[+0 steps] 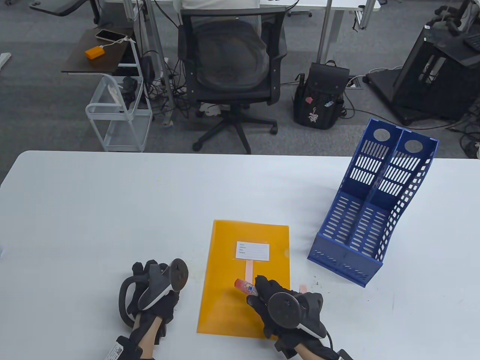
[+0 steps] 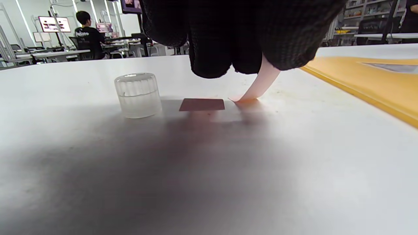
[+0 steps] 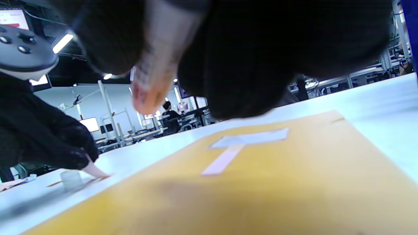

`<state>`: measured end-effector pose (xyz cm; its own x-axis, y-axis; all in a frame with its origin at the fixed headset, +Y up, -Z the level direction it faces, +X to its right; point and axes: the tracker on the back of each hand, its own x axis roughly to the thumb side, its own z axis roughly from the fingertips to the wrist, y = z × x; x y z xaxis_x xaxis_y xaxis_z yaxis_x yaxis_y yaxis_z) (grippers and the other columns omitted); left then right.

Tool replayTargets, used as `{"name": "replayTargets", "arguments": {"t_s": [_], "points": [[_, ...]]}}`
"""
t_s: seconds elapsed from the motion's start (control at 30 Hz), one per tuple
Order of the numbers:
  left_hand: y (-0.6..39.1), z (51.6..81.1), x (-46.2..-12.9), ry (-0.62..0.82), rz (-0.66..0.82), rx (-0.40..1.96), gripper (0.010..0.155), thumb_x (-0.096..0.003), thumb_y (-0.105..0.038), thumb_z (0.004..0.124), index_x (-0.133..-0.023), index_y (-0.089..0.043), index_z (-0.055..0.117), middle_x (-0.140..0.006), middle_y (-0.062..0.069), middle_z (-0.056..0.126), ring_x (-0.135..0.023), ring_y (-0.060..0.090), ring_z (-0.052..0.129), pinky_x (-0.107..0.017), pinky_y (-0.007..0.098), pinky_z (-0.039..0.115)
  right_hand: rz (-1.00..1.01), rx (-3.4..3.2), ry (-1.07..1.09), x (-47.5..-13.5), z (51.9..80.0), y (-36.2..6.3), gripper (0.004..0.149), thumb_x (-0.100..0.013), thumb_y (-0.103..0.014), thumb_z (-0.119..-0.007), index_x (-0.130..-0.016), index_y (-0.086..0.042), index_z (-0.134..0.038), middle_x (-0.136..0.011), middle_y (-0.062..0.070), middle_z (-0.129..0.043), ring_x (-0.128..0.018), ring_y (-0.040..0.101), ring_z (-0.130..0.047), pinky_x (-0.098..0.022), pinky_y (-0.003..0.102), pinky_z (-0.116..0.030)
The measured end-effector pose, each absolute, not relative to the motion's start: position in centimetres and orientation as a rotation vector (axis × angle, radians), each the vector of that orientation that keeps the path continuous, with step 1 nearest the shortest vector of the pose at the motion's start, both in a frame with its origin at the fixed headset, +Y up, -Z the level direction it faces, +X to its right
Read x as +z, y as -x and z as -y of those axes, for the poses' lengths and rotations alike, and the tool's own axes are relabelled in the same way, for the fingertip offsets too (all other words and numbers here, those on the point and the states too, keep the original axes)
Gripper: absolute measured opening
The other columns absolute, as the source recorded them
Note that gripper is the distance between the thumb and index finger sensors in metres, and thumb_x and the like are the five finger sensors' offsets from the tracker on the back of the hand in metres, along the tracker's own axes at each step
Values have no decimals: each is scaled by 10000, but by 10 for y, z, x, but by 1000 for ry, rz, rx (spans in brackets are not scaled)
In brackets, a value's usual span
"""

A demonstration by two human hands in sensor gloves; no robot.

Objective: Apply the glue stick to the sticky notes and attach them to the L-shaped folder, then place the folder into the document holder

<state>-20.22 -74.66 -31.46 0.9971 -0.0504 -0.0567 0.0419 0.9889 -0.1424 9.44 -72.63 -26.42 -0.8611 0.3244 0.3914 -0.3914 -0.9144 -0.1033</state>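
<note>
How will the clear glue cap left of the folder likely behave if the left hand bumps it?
The glue cap stands squat on its flat end, so it probably slides rather than tips. Looks light. If knocked over, its round ribbed wall would likely roll.

On the tabletop [image 1: 112, 210] I count one yellow folder [image 1: 225, 300], one blue document holder [image 1: 348, 258] with two compartments, one glue stick [image 1: 244, 286], one clear cap [image 2: 138, 94], two pink strips [image 1: 249, 269] [image 2: 261, 85], and two gloved hands [image 1: 153, 296] [image 1: 285, 305].

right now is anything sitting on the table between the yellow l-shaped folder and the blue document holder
Nothing visible blocks it. The yellow L-shaped plastic folder lies flat, with bare white table between its right edge and the blue slotted document holder. Only a small pink sticky strip lies by the right hand, nearer than that path.
</note>
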Motion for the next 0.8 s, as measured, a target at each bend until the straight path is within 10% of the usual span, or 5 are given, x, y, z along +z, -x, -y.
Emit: {"name": "replayTargets", "arguments": {"t_s": [0.53, 0.8], "points": [[207, 730, -308, -10, -93, 22, 360, -467, -403, 819, -801, -280, 869, -908, -13, 901, -1029, 320, 693, -765, 690, 437, 540, 2601, -456, -259, 697, -118, 559, -382, -504, -975, -712, -53, -971, -325, 86, -981, -109, 138, -972, -91, 358, -868], [163, 725, -297, 181, 247, 370, 366, -470, -412, 820, -810, -286, 869, -918, -4, 900, -1023, 333, 703, -752, 691, 455, 486, 2701, -445, -264, 703, -119, 453, -464, -482, -850, -721, -125, -960, -303, 72, -955, -91, 116, -938, -76, 345, -853]]}}
